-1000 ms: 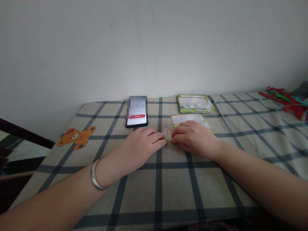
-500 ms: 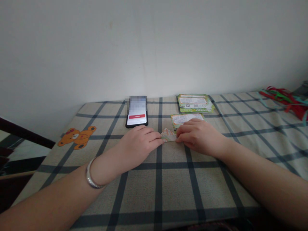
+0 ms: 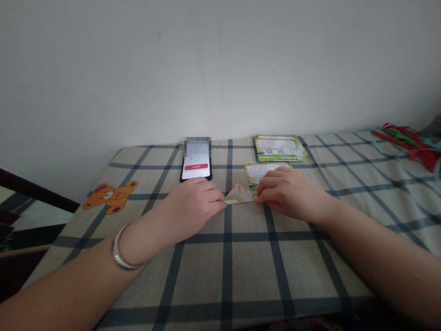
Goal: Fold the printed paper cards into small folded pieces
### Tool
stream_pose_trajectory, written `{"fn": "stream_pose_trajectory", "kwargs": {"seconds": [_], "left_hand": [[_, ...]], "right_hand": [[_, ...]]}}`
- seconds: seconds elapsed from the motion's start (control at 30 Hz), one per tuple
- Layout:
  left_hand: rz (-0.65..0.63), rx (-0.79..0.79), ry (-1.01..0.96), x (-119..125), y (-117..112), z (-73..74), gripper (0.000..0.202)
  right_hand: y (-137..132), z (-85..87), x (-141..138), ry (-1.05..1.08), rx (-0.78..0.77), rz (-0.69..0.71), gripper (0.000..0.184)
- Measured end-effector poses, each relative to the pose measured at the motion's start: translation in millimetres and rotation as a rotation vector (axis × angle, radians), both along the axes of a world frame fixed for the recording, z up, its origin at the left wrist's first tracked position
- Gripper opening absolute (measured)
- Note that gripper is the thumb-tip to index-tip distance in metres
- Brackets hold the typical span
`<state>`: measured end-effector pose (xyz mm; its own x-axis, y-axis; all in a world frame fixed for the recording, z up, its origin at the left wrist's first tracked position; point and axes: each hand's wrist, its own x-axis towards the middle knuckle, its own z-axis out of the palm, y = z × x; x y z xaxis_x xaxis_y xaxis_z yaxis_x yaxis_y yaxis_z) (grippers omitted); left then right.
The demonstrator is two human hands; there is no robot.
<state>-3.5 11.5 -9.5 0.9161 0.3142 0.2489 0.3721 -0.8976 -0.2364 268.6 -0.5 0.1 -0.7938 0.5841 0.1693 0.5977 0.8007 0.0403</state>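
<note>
Between my hands, on the checked cloth, lies a small folded paper point(image 3: 240, 194) with a pointed top and a band along its lower edge. My left hand point(image 3: 195, 202) is closed on its left end, thumb and fingers pinched together. At the right end, my right hand point(image 3: 283, 193) pinches the paper's corner. A flat printed leaflet point(image 3: 255, 171), green and white, lies just behind and partly under my right hand. My fingers hide both ends of the folded paper.
A phone point(image 3: 195, 174) with a lit screen lies behind my left hand. A stack of leaflets point(image 3: 279, 146) sits near the wall. A bear picture point(image 3: 112, 196) is at the left of the checked tablecloth point(image 3: 203, 276). Red and green strips point(image 3: 409, 142) lie far right.
My left hand has slid left along the folded paper, and my right hand has shifted slightly right. More of the paper's lower band now shows between them.
</note>
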Motion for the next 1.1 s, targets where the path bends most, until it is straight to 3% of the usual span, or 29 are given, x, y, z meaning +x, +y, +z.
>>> {"fn": "stream_pose_trajectory", "kwargs": {"seconds": [0.87, 1.1], "left_hand": [[0.032, 0.027, 0.010, -1.0, -5.0, 1.0, 0.022], [0.213, -0.028, 0.025, 6.7, -14.1, 1.5, 0.012]], "right_hand": [[3.0, 2.1, 8.5, 0.024, 0.061, 0.015, 0.019], [3.5, -4.9, 2.0, 0.104, 0.073, -0.073, 0.016]]}}
